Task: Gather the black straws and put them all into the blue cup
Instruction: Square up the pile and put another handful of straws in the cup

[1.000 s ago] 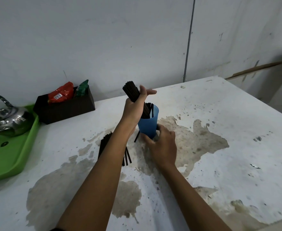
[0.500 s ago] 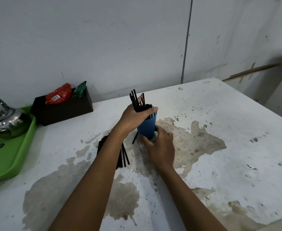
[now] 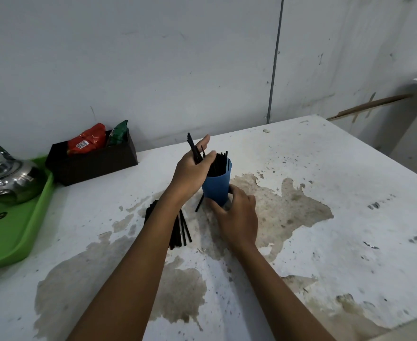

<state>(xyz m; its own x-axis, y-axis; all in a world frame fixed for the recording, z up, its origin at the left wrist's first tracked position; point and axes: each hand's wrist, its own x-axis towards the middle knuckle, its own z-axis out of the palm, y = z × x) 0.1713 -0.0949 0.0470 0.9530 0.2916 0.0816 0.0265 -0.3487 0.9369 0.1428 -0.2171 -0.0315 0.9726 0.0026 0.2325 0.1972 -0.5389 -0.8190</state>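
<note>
A person's two bare arms reach forward over a stained white table [image 3: 325, 168]. The left hand [image 3: 192, 168] is raised at the rim of a blue cup [image 3: 217, 188], its fingers [image 3: 208, 159] curled loosely around a few thin black straws [image 3: 193, 148] whose tops stick up above the hand while their lower ends point into the cup. The cup is plain blue plastic, upright, and already packed with more black straws [image 3: 218, 163] standing inside it, just right of the left fingers. The right hand [image 3: 237, 215] wraps around the cup's base from the near side, fingers gripping it. Beneath the left forearm, a pile of loose straws [image 3: 181, 227] lies flat on the table, and a single straw [image 3: 199, 204] lies beside the cup's foot, just left of the right fingers.
</note>
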